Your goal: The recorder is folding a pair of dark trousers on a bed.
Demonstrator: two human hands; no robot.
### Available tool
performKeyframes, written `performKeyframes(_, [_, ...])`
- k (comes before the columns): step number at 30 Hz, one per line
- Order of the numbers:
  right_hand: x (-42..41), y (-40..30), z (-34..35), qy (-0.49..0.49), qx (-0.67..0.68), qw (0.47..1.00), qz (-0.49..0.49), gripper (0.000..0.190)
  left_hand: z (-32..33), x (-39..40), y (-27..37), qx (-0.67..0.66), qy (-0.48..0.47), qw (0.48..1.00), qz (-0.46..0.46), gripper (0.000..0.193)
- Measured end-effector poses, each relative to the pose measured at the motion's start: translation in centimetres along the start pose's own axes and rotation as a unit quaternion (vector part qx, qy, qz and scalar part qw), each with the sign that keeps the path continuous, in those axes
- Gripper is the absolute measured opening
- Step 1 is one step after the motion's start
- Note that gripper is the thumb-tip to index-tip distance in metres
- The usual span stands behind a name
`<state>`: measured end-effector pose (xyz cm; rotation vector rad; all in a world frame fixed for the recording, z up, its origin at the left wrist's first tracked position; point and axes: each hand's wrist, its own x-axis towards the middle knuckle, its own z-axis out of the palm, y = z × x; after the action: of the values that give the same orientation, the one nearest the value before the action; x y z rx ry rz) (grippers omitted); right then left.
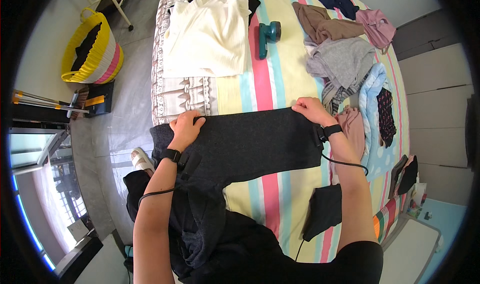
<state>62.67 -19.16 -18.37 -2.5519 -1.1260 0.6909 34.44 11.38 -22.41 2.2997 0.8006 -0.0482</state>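
A pair of dark grey knit trousers (255, 145) lies before me, one leg spread flat across the striped bed sheet (275, 201). Its other part hangs in loose folds at the bed's near left edge, against my body. My left hand (185, 130) grips the far edge of the cloth, toward the waist end. At the far right corner of that leg, by the hem, my right hand (311, 109) pinches the fabric between thumb and fingers. The far edge runs nearly straight between the two hands. Both wrists carry black straps with devices and cables.
Beyond the trousers lie a cream garment (208, 36) and a green handheld device (267, 38), seemingly a fabric shaver. Rumpled clothes (341, 59) are piled at right. A black case (324, 211) with a cable rests near my right arm. A yellow basket (108, 55) stands on the floor.
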Motion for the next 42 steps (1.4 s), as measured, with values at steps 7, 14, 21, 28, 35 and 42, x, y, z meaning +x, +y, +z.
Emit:
performKeyframes(7, [-0.5,0.1,1.5,0.079,0.134,0.987,0.030,0.029,-0.3,0.2,0.6,-0.013,-0.031,0.999,-0.008,0.025])
performKeyframes(14, [-5.0,-1.8,0.9,0.228,0.007,0.974,0.000,0.047,-0.1,0.3,-0.4,-0.017,-0.034,0.999,-0.016,0.024])
performKeyframes(21, [-7.1,-1.8,5.4,0.093,-0.134,0.986,0.025,0.067,0.0,-0.2,0.0,0.008,0.007,1.000,0.023,0.024])
performKeyframes(28, [-4.4,-0.9,6.5,0.146,-0.114,0.975,0.121,0.071,0.8,-1.9,1.2,0.065,0.067,0.993,0.079,0.030])
performKeyframes(35, [-15.0,-6.9,8.9,0.378,0.217,0.898,0.057,0.041,2.5,-2.0,5.7,0.056,0.082,0.982,0.159,0.028])
performKeyframes(42, [-21.3,-6.7,13.9,0.371,0.073,0.904,0.199,0.054,4.1,0.0,8.8,0.023,0.070,0.983,0.168,0.013])
